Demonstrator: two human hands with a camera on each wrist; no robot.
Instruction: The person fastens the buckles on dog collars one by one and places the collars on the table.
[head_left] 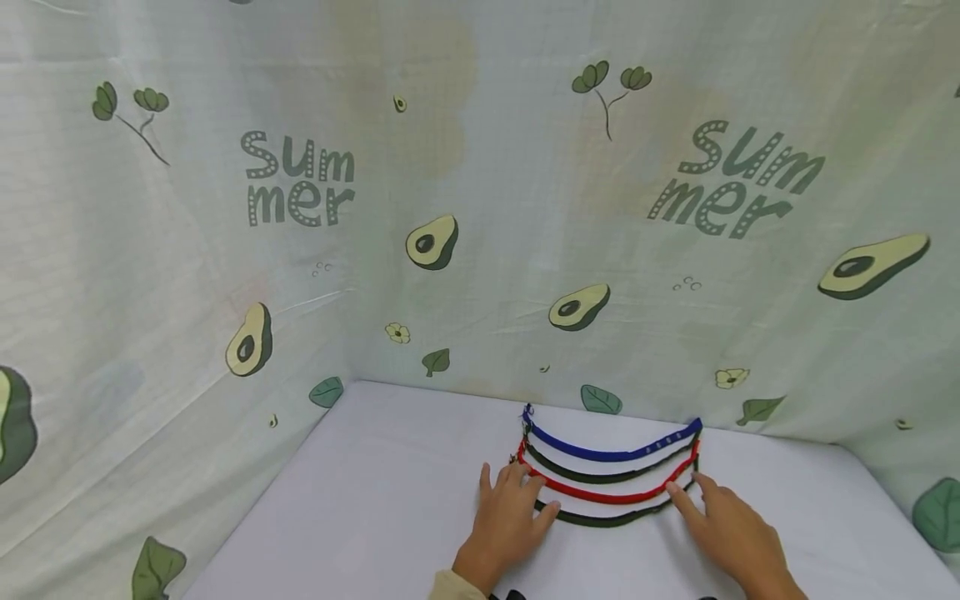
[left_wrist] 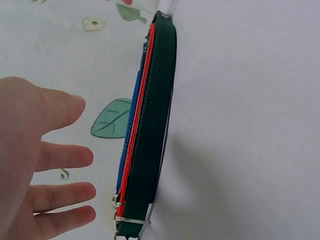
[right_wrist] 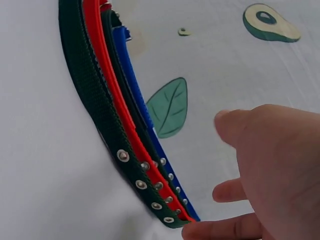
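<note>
Several webbing collars lie one behind another on the table, each curving toward me in the head view. Nearest is a dark green collar (head_left: 600, 522), then a red collar (head_left: 607, 499), another dark green collar (head_left: 592, 477) and, farthest, a blue collar (head_left: 592, 454). Metal buckles show at the left ends, eyelets (right_wrist: 141, 184) toward the right ends. My left hand (head_left: 504, 521) is at the left ends, fingers extended; its wrist view shows a gap to the collars. By the right ends is my right hand (head_left: 731, 529), one fingertip (right_wrist: 192, 231) at the tip; contact is unclear.
A white table (head_left: 360, 500) lies under the collars. Behind it and to the left hangs a pale cloth (head_left: 495, 167) printed with avocados, leaves and lettering. The blue collar lies close to the table's back edge.
</note>
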